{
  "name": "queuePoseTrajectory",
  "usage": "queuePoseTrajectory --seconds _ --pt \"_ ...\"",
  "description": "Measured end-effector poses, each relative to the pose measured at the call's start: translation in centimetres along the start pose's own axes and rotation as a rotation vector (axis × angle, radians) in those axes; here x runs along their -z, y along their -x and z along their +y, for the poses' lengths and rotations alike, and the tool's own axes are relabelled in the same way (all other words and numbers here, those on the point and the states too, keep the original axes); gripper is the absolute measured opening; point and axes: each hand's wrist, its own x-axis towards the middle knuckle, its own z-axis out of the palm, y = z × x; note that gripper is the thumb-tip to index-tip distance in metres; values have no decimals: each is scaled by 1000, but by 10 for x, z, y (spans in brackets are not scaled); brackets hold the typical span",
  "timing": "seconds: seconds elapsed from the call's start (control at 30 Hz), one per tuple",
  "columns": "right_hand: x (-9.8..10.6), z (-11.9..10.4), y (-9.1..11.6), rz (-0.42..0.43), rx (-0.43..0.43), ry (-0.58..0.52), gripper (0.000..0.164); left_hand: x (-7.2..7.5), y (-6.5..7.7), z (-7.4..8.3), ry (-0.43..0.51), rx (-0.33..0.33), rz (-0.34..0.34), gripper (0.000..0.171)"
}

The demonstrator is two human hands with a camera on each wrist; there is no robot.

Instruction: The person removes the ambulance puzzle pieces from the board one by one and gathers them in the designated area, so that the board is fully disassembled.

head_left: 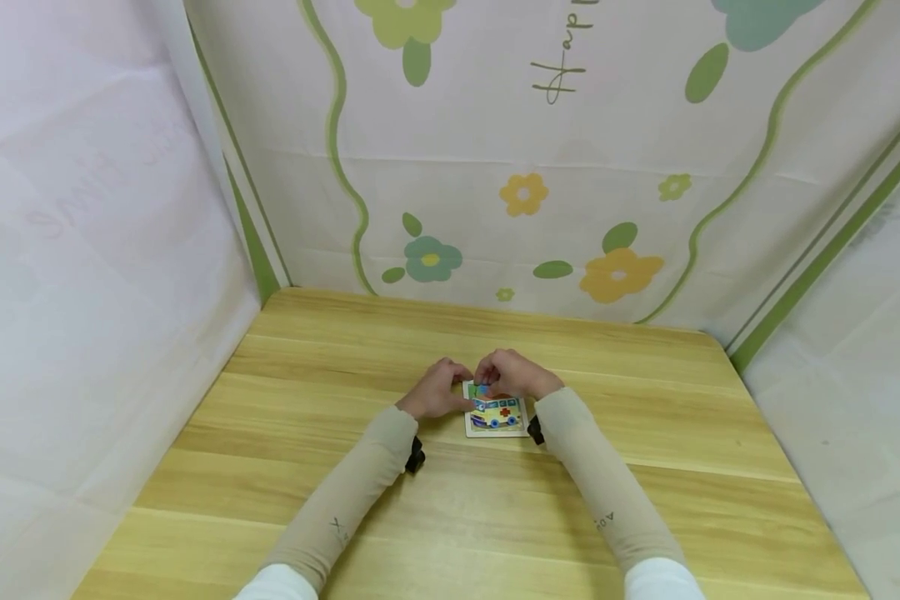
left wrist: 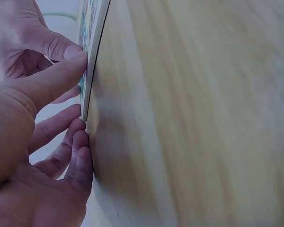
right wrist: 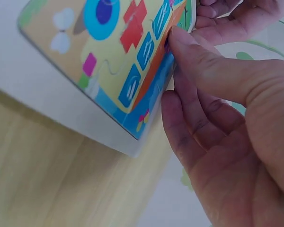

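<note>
Jigsaw board (head_left: 495, 419) is face up on the wood-grain tabletop (head_left: 465, 533), approx mid-area, btwn both hands. Light border, ambulance print (head_left: 505, 412) w/ red cross + blue wheels; curved piece seam shows in R wrist cam.

L hand (head_left: 437, 392) at the board's left edge: thumb tip on the border, other fingers bunched by a corner. L grip: thumb & fingers apart, touching the board, not wrapped round it.

R hand (head_left: 513, 375) over the far side: thumb tip on the printed face, other fingers bent near the far edge. R grip: can't tell if it's pinching a loose pc, thumb covers the spot. L wrist cam has both thumb tips just beside each other.

Both forearms come in from the near side, beige sleeves (head_left: 345, 487), black wrist units (head_left: 416, 456) on the inner sides. Far side: white cloth (head_left: 450, 133) w/ green vines, yellow/orange/teal flowers, lettering (head_left: 562, 62) cut by frame top. Whitish panels (head_left: 82, 250) left & right.
</note>
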Motion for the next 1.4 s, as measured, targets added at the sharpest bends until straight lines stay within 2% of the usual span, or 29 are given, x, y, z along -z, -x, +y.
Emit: queuePoseTrajectory --seconds 0.53,0.77,0.9,1.03,1.4 --pt "-4 2 -3 -8 -56 -42 20 -1 -2 -2 2 -18 2 50" --pt "-4 1 -3 4 -68 -68 21 0 -2 -2 6 5 4 49" --pt "-3 1 -2 2 -58 -71 23 0 -1 -2 5 15 6 48" --pt "-3 0 -1 -2 -33 -42 19 -1 -1 -3 3 25 1 47" --pt "2 1 -3 32 17 20 14 -2 -3 -6 15 -9 2 46"
